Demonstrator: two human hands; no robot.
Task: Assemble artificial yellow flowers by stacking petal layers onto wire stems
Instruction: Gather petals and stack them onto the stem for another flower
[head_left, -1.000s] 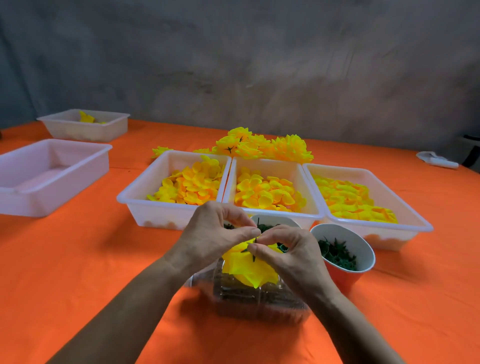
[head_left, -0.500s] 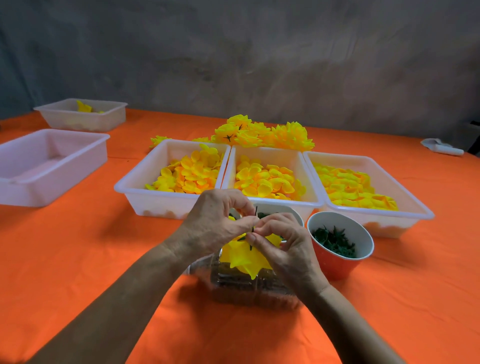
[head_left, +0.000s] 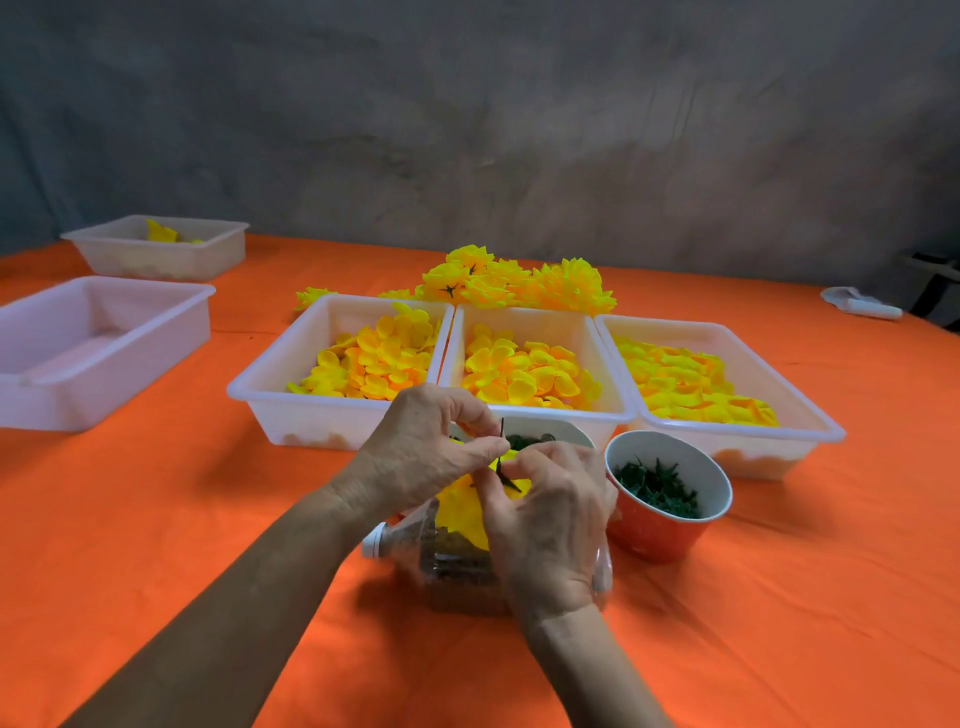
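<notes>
My left hand (head_left: 423, 454) and my right hand (head_left: 545, 519) meet over a clear plastic container (head_left: 447, 561) near the table's front. Between them sits a yellow flower (head_left: 462, 506) of stacked petal layers on a thin dark wire stem (head_left: 502, 431) that pokes up above my fingers. My left thumb and forefinger pinch the stem. My right fingertips pinch a dark green piece at the flower's centre. Three white trays of yellow petals stand just behind: left tray (head_left: 270, 384), middle tray (head_left: 613, 410), right tray (head_left: 810, 426).
A red cup (head_left: 660, 530) of dark green parts stands right of my hands; a second cup (head_left: 561, 431) is partly hidden behind them. Finished yellow flowers (head_left: 514, 283) lie piled behind the trays. Two more white tubs (head_left: 104, 358) (head_left: 161, 260) sit far left on the orange cloth.
The view has tilted down a little. Both hands stay together on the flower, and the stem now sticks up further above my fingers as the layers sit lower.
</notes>
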